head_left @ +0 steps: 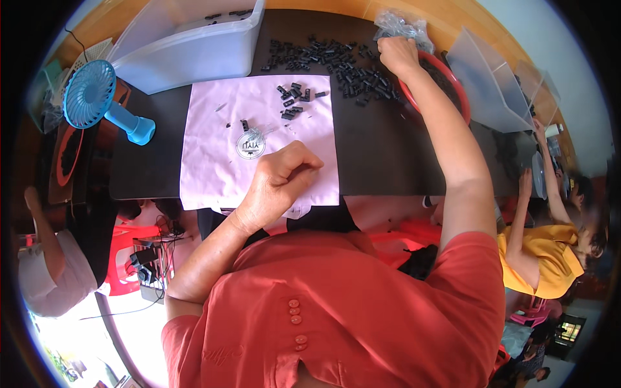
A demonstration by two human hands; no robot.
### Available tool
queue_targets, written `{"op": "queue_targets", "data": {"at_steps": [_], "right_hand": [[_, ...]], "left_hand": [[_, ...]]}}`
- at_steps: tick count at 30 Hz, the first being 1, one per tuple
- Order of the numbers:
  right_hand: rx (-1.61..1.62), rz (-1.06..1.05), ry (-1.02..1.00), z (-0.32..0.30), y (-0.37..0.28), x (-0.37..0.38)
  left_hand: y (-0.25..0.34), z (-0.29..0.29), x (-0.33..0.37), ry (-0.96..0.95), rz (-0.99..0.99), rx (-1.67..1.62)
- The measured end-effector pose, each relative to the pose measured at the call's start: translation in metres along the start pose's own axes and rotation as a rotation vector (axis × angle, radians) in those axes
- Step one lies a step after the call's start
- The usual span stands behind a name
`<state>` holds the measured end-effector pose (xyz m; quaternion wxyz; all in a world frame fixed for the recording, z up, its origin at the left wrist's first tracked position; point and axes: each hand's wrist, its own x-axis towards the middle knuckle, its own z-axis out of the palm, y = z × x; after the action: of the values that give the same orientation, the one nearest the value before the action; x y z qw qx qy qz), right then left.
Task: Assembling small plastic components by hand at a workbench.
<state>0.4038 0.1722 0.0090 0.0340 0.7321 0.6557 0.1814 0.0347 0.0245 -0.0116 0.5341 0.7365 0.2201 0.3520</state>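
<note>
My left hand [284, 178] is closed above the near part of a pink cloth [207, 161], fingers curled. Anything inside it is hidden. Small black plastic parts [295, 97] lie in a loose group at the cloth's far right. A small clear plastic bag [256, 136] and one black part rest over a round printed mark. My right arm stretches to the far right, where my right hand [398, 57] bends down with closed fingers beside a crumpled clear plastic bag [414, 29] and the rim of a red basin [460, 90]. Its fingertips and anything in them are hidden.
Many black parts [336, 64] are spread across the dark table [149, 174]. A large clear bin [187, 58] stands far left, near a blue fan [90, 94]. Another clear bin [491, 84] stands right. A person in yellow [543, 258] works at the right; another sits left.
</note>
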Motion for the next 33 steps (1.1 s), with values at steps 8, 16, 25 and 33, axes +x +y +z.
{"op": "queue_targets", "data": {"at_steps": [8, 16, 25, 33], "right_hand": [[1.33, -0.025, 0.166, -0.062, -0.061, -0.069], [1.84, -0.113, -0.087, -0.092, -0.134, -0.121], [1.208, -0.391, 0.383, -0.085, -0.156, -0.125], [0.831, -0.584, 0.339, -0.076, -0.151, -0.136]], "left_hand": [[0.002, -0.001, 0.001, -0.011, -0.052, 0.01], [0.028, -0.004, 0.01, 0.215, -0.302, -0.43], [0.007, -0.067, -0.01, 0.215, -0.119, -0.966], [-0.013, -0.116, -0.022, 0.463, -0.059, -1.058]]}}
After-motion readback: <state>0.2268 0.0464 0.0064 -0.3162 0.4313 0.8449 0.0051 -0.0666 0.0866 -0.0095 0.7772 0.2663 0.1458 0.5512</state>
